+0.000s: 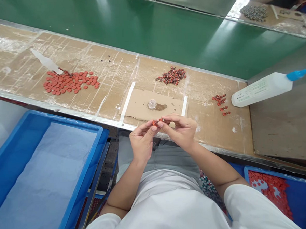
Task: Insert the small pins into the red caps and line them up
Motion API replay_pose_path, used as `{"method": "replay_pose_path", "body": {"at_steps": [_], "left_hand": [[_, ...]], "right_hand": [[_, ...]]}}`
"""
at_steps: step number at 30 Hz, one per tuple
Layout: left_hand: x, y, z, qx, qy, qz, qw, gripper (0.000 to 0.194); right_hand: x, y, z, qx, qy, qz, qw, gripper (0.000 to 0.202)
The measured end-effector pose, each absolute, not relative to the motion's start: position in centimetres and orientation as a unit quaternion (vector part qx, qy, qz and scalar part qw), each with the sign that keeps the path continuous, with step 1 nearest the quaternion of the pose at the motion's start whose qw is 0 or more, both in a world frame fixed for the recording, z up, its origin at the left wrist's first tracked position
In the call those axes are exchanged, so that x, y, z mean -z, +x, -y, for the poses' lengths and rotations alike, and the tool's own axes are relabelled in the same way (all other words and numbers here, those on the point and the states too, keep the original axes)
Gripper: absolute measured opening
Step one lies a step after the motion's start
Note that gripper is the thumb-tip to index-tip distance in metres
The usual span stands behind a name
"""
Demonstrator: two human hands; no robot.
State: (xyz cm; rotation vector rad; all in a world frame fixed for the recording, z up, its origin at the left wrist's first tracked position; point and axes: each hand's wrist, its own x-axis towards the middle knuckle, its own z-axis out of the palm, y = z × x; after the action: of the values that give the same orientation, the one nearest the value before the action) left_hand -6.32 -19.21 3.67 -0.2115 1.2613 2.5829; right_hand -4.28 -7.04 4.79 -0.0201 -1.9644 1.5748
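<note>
Above the bench's front edge, my left hand and my right hand meet with their fingertips pinched. A small red disc is between the left thumb and fingers. At the right fingertips is a small red-and-dark piece, partly covered by the fingers; I cannot tell whether it is joined to the disc. Just beyond the hands, a small clear cup stands on a cardboard sheet beside a dark wet stain. Farther back lies a pile of small red-and-dark pieces.
Red discs lie spread at left near a white strip. At right are several assembled red pieces and a white bottle with a blue tip. Blue trays flank me, a lined one at left and another at right.
</note>
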Motion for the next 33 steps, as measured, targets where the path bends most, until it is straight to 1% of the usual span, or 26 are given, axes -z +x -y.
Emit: {"method": "replay_pose_path", "body": {"at_steps": [9,13,17,24,29,33], "left_hand": [[-3.4,-6.4,19.1,-0.888,-0.059,-0.438,0.126,0.023],[-3.3,-6.4,19.1,-0.887,-0.064,-0.439,0.126,0.024],[-3.5,-6.3,19.0,-0.883,-0.066,-0.447,0.125,0.026],[-3.4,-6.4,19.1,-0.883,-0.045,-0.448,0.130,0.024],[-2.8,-6.4,19.3,-0.889,-0.031,-0.434,0.146,0.021],[-2.6,-6.4,19.3,-0.895,-0.022,-0.421,0.143,0.020]], "right_hand": [[-4.4,-4.3,7.2,-0.612,-0.034,0.733,0.296,0.019],[-4.5,-4.3,7.2,-0.636,-0.038,0.716,0.285,0.021],[-4.7,-4.3,7.1,-0.657,-0.062,0.706,0.256,0.021],[-4.7,-4.4,6.9,-0.737,-0.088,0.643,0.186,0.029],[-5.3,-4.3,6.9,-0.787,-0.087,0.591,0.150,0.026],[-5.6,-4.2,6.9,-0.789,-0.091,0.593,0.133,0.030]]}}
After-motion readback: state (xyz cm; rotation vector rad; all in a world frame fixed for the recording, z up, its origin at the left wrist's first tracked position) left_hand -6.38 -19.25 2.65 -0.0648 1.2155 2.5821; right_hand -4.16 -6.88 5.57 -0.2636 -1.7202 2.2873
